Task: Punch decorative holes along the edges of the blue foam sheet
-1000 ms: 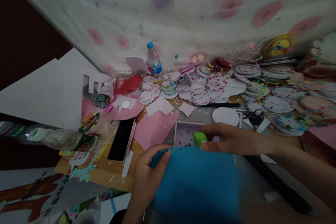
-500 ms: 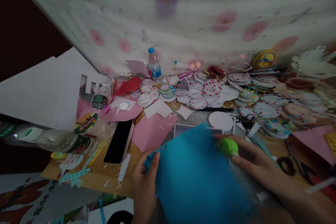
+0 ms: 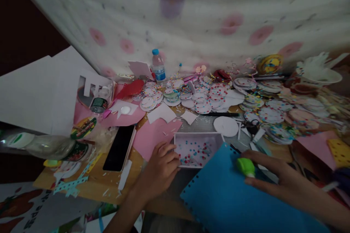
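Observation:
In my right hand (image 3: 269, 176) is a small green hole punch (image 3: 245, 167), held between thumb and fingers at the upper edge of a blue sheet (image 3: 229, 193). Punched holes run along the sheet's left edge and part of its top. My left hand (image 3: 161, 165) has curled fingers closed at the left end of a shallow white box (image 3: 199, 135). Loose red and blue paper dots (image 3: 202, 149) lie inside that box. The sheet covers the box's lower right corner.
Several dotted paper discs (image 3: 202, 102) are piled along the back. A phone (image 3: 119, 148) and pink paper (image 3: 155, 134) lie to the left, near a plastic bottle (image 3: 54, 147) on its side. A water bottle (image 3: 158, 66) stands behind. Scissors (image 3: 251, 129) lie at right.
My left hand has let go of the blue sheet and moved to the box. The sheet, with the right hand and punch, has shifted right and down, uncovering the box and its dots.

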`<action>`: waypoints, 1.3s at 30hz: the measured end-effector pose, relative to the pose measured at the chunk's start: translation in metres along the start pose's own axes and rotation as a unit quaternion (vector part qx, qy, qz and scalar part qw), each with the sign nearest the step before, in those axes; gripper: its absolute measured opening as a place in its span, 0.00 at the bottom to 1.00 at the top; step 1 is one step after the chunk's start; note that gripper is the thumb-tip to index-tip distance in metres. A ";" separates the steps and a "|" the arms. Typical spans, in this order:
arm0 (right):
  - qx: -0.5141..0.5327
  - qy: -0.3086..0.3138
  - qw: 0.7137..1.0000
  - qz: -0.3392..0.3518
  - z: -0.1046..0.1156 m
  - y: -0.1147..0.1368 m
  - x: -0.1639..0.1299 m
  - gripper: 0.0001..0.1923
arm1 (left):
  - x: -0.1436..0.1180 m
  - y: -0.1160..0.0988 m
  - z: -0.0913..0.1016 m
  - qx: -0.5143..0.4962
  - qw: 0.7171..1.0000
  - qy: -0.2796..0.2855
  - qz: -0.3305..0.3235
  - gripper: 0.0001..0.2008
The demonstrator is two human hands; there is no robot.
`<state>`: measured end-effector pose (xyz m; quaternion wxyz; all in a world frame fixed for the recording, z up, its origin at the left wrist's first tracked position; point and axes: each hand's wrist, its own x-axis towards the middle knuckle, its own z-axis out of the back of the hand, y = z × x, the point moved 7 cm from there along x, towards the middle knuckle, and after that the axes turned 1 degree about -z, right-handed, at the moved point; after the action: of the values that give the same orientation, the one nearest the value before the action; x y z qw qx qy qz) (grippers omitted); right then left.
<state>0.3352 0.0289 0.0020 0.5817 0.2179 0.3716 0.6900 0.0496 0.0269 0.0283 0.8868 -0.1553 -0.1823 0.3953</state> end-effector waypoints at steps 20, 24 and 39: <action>-0.056 0.199 0.967 0.148 -0.079 0.113 0.014 0.29 | 0.004 -0.018 0.003 -0.402 0.884 -0.051 0.234 0.12; 0.009 0.164 0.982 0.090 -0.068 0.101 0.017 0.19 | -0.013 0.007 -0.010 -0.590 0.717 -0.137 0.347 0.13; 0.039 0.091 0.994 0.050 -0.050 0.107 0.030 0.16 | -0.001 0.015 -0.026 -0.766 0.512 -0.104 0.374 0.15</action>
<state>0.2228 0.0399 0.0486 0.5011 0.1954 0.4385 0.7201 0.0514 0.0324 -0.0008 0.1682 -0.7863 -0.4301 0.4104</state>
